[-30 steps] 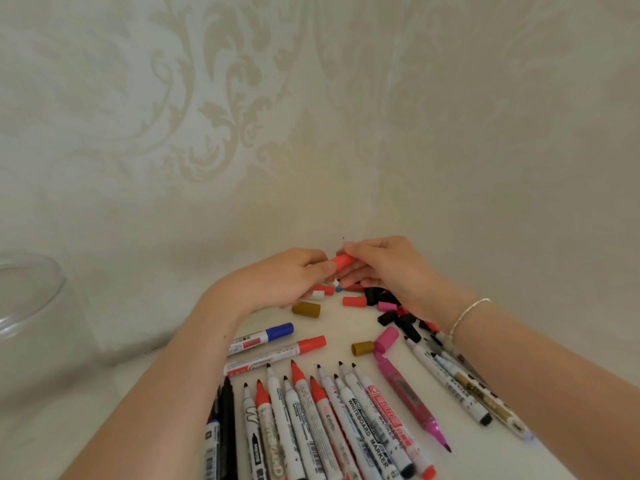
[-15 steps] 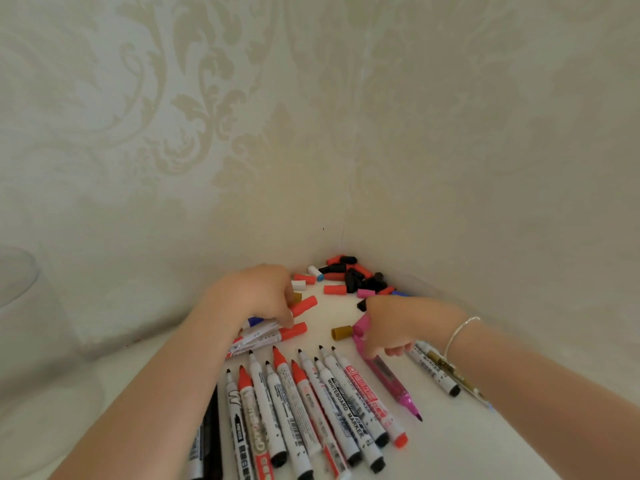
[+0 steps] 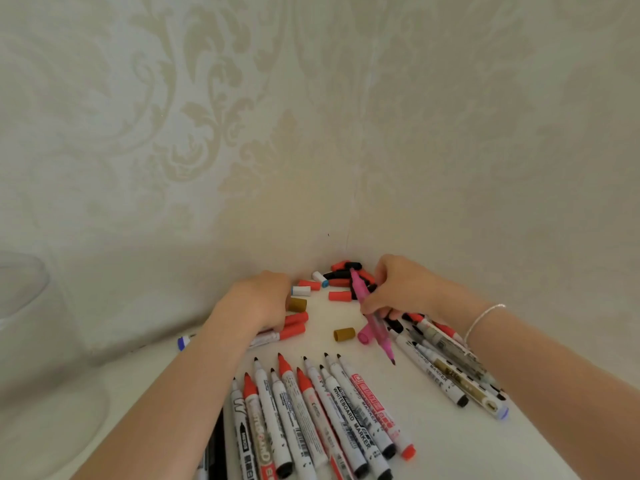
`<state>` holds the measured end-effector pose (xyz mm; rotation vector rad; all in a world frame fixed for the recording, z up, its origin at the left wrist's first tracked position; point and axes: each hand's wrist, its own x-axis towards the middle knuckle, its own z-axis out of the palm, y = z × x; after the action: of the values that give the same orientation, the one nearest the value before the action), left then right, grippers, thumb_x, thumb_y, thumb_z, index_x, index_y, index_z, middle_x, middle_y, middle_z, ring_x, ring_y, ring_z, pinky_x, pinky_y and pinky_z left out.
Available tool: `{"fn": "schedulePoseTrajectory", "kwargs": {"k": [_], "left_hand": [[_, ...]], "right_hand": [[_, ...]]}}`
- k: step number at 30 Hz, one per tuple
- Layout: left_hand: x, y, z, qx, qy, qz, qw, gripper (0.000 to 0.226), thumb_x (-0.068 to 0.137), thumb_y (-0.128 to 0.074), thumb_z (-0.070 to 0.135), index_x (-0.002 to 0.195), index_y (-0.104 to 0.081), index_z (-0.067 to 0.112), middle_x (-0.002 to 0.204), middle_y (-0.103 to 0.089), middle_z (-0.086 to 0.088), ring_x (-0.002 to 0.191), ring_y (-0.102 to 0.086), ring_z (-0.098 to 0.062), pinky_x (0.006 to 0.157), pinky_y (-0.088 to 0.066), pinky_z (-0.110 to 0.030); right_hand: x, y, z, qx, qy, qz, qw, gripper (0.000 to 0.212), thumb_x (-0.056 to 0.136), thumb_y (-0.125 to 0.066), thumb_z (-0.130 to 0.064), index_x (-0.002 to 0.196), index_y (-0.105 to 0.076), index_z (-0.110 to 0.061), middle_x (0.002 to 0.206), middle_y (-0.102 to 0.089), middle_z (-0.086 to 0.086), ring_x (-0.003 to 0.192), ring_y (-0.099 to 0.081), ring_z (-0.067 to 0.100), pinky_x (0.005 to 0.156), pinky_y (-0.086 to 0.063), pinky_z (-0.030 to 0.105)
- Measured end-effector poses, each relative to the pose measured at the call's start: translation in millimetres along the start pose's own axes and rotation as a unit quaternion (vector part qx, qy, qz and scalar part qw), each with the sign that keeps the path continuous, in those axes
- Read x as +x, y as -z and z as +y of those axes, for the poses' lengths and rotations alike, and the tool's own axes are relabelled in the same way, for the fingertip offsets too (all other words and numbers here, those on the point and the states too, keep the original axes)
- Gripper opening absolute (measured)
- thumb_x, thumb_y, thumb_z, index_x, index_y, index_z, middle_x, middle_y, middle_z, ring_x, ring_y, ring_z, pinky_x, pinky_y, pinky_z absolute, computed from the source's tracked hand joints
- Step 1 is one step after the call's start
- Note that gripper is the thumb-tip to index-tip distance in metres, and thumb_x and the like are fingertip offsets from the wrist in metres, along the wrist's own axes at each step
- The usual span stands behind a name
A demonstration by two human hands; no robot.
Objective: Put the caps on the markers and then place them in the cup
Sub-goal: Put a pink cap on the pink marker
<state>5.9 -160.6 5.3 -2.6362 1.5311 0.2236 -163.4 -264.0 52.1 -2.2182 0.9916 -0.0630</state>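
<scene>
- At the far left edge of the frame you have the clear cup (image 3: 31, 341), blurred and well apart from both of your hands.
- Just right of it, a blue-capped marker (image 3: 183, 342) pokes out from under your left forearm, lying flat on the white table (image 3: 485, 452).
- Your left hand (image 3: 258, 301) sits left of centre, knuckles up, fingers curled down over two red-capped markers (image 3: 294, 325) that lie side by side on the table; their red caps stick out to the right of your fingers. You cannot tell from this view how firmly you grip them.
- Just right of that hand lie a gold cap (image 3: 298, 304), a white cap (image 3: 300, 291) and, lower, a second gold cap (image 3: 344, 334).
- In the lower middle of the frame a row of uncapped markers (image 3: 322, 420) fans out with tips pointing away from you, below and between your two hands.
- In the corner at centre, the pile of red and black caps (image 3: 341, 277) lies between your hands, nearer your right one.
- Your right hand (image 3: 398, 289) pinches the pink marker (image 3: 370, 317) around its middle, holding it tilted above the table, one end up over the cap pile and the bare tip down toward you.
- A pink cap (image 3: 363, 336) lies on the table just beside that marker's lower half.
- Under your right wrist, with its thin bracelet (image 3: 483, 318), another group of markers (image 3: 446, 368) slants toward the lower right.
</scene>
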Motion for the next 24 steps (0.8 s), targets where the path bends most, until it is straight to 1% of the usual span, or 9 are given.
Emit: {"fn": "schedulePoseTrajectory", "kwargs": {"k": [4, 7, 9, 12, 15, 18, 20, 22, 24], "left_hand": [[3.7, 6.0, 3.3, -0.191, -0.065, 0.081, 0.976, 0.033, 0.085, -0.066, 0.037, 0.11, -0.065, 0.015, 0.102, -0.065, 0.002, 0.092, -0.061, -0.014, 0.078, -0.047, -0.026], [-4.1, 20.2, 17.4, -0.42, -0.138, 0.06, 0.895, 0.05, 0.086, -0.065, 0.04, 0.13, -0.053, 0.018, 0.116, -0.062, 0.01, 0.103, -0.06, -0.005, 0.094, -0.045, -0.022], [-9.7, 23.1, 27.5, -0.492, -0.177, 0.006, 0.853, 0.049, 0.083, -0.071, 0.031, 0.126, -0.049, 0.02, 0.111, -0.066, 0.008, 0.096, -0.063, 0.002, 0.088, -0.048, -0.015], [-10.0, 17.1, 37.2, -0.545, -0.193, 0.014, 0.816, 0.03, 0.085, -0.071, 0.016, 0.11, -0.055, 0.016, 0.101, -0.071, -0.009, 0.089, -0.071, -0.014, 0.086, -0.056, -0.029], [-10.6, 17.6, 37.6, -0.619, -0.142, 0.004, 0.772, 0.019, 0.093, -0.055, 0.0, 0.107, -0.053, 0.012, 0.089, -0.069, -0.006, 0.068, -0.07, -0.011, 0.07, -0.058, -0.027], [-9.9, 23.3, 29.1, -0.647, -0.082, 0.006, 0.758, 0.024, 0.092, -0.047, -0.006, 0.113, -0.049, 0.006, 0.078, -0.064, -0.01, 0.049, -0.056, -0.01, 0.049, -0.048, -0.024], [-9.3, 25.5, 25.1, -0.675, -0.07, -0.005, 0.734, 0.022, 0.092, -0.044, -0.005, 0.112, -0.05, 0.003, 0.069, -0.059, -0.009, 0.044, -0.042, -0.01, 0.042, -0.035, -0.022], [-9.8, 26.7, 23.9, -0.705, -0.073, -0.031, 0.704, 0.017, 0.094, -0.042, 0.002, 0.108, -0.051, 0.001, 0.062, -0.052, -0.006, 0.042, -0.035, -0.008, 0.04, -0.029, -0.019], [-13.0, 28.4, 24.6, -0.714, -0.088, -0.07, 0.691, 0.019, 0.098, -0.043, 0.015, 0.109, -0.053, 0.004, 0.06, -0.048, -0.002, 0.042, -0.033, -0.007, 0.038, -0.028, -0.017]], "right_hand": [[3.4, -0.7, -2.4, 0.19, 0.038, 0.102, 0.976, 0.038, 0.073, -0.078, -0.002, 0.083, -0.042, -0.011, 0.075, -0.066, 0.014, 0.06, -0.065, 0.02, 0.064, -0.056, 0.033], [4.4, -3.5, -4.4, 0.313, 0.046, 0.123, 0.941, 0.041, 0.072, -0.078, 0.002, 0.081, -0.041, -0.012, 0.077, -0.068, 0.018, 0.064, -0.07, 0.024, 0.07, -0.058, 0.035], [4.9, -8.0, -6.5, 0.377, 0.052, 0.114, 0.918, 0.041, 0.07, -0.078, 0.004, 0.078, -0.041, -0.012, 0.088, -0.069, 0.028, 0.076, -0.071, 0.035, 0.071, -0.059, 0.038], [6.5, -14.3, -9.0, 0.353, 0.054, 0.1, 0.929, 0.033, 0.07, -0.081, -0.004, 0.077, -0.049, -0.008, 0.1, -0.067, 0.032, 0.089, -0.069, 0.04, 0.079, -0.057, 0.049], [4.9, -12.2, -11.4, 0.34, 0.047, 0.06, 0.937, 0.018, 0.082, -0.071, -0.009, 0.093, -0.059, -0.001, 0.098, -0.07, 0.026, 0.081, -0.071, 0.029, 0.078, -0.059, 0.038], [5.5, -8.4, -3.5, 0.109, 0.071, 0.109, 0.986, 0.01, 0.087, -0.054, 0.003, 0.094, -0.06, -0.001, 0.094, -0.068, 0.013, 0.065, -0.061, 0.005, 0.061, -0.053, 0.014], [5.1, -13.2, 6.6, -0.094, 0.088, 0.062, 0.99, 0.024, 0.086, -0.048, 0.007, 0.102, -0.061, -0.003, 0.109, -0.06, 0.004, 0.084, -0.059, 0.004, 0.058, -0.039, 0.003], [11.6, -23.4, 21.2, -0.264, 0.094, 0.024, 0.96, 0.031, 0.086, -0.055, -0.002, 0.114, -0.062, -0.014, 0.123, -0.051, 0.005, 0.11, -0.05, 0.018, 0.077, -0.038, 0.016], [18.7, -32.2, 32.9, -0.345, 0.095, 0.012, 0.934, 0.031, 0.087, -0.059, -0.012, 0.117, -0.061, -0.019, 0.119, -0.046, 0.005, 0.115, -0.043, 0.025, 0.087, -0.034, 0.027]]}}
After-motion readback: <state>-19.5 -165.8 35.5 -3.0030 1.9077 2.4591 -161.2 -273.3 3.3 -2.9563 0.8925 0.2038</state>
